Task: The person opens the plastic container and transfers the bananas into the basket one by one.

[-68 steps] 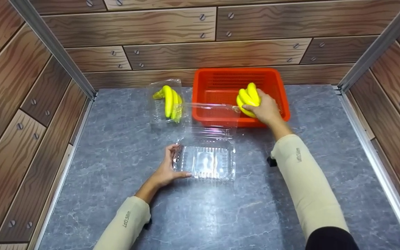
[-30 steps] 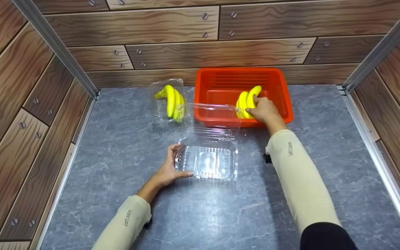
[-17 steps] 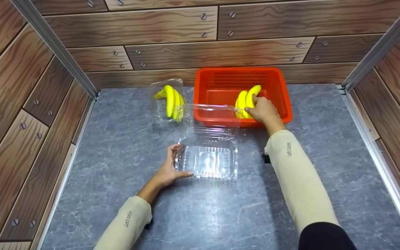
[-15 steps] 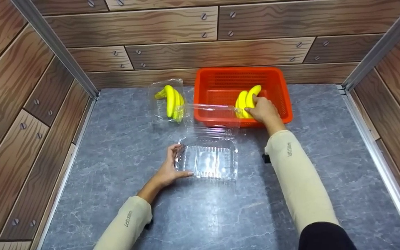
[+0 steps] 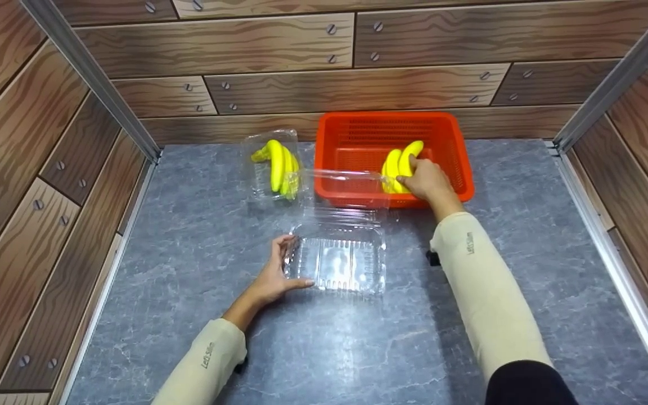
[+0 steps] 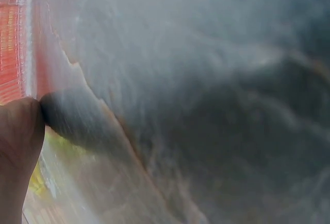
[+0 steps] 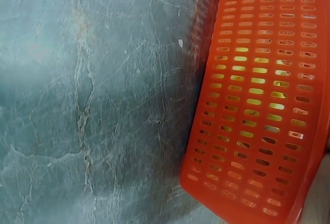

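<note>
In the head view my right hand reaches over the near rim of a red plastic basket. Its thumb and fingers grip a bunch of yellow bananas low inside the basket; the palm hides part of the bunch. My left hand holds the left side of a clear plastic clamshell container, thumb at the front edge and fingers round the back-left corner. The container's lid lies open, overlapping the basket's front. In the left wrist view, a finger touches the clear plastic. The right wrist view shows yellow through the basket's slots.
A second clear container with a banana bunch in it stands at the back left, beside the basket. Wood-patterned walls enclose the grey marbled tabletop at the back and sides.
Over two seconds ago my right hand held the bananas higher, above the basket; the bunch has since come down inside. During the last second both hands have stayed almost still.
</note>
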The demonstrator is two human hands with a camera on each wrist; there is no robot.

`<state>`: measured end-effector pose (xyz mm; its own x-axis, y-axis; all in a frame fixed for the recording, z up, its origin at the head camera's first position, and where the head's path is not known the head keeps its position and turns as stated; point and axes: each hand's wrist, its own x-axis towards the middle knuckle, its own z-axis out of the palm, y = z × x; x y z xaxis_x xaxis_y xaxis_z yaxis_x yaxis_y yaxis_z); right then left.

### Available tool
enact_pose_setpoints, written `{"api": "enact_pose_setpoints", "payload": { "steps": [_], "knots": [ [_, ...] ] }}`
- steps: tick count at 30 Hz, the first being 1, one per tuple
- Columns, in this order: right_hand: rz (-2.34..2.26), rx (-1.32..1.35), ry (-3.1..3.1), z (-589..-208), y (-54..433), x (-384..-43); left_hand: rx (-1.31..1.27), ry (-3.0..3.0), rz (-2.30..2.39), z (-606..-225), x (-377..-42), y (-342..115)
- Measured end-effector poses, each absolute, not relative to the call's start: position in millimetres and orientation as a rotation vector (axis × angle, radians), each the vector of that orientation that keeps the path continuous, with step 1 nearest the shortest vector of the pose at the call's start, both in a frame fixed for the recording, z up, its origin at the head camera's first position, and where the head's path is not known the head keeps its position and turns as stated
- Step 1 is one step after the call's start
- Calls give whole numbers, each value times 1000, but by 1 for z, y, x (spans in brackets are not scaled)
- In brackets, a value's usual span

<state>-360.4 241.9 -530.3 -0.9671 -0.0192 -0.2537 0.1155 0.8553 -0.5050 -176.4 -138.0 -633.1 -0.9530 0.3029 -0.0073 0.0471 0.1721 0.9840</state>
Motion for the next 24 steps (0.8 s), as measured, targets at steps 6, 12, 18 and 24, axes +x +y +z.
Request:
{"api": "enact_pose_setpoints", "payload": {
  "steps": [6, 12, 18, 24],
  "knots": [
    [-803, 57, 2805, -527, 243, -359, 333, 2254, 1867, -633, -177, -137],
    [-884, -24, 2936, -522, 243, -352, 336, 2241, 1881, -635, -178, -138],
    [-1097, -210, 3175, -514, 235, -318, 359, 2217, 1919, -637, -177, -138],
    [-1432, -261, 3178, -518, 236, -267, 367, 2213, 1920, -636, -177, -137]
  ]
}}
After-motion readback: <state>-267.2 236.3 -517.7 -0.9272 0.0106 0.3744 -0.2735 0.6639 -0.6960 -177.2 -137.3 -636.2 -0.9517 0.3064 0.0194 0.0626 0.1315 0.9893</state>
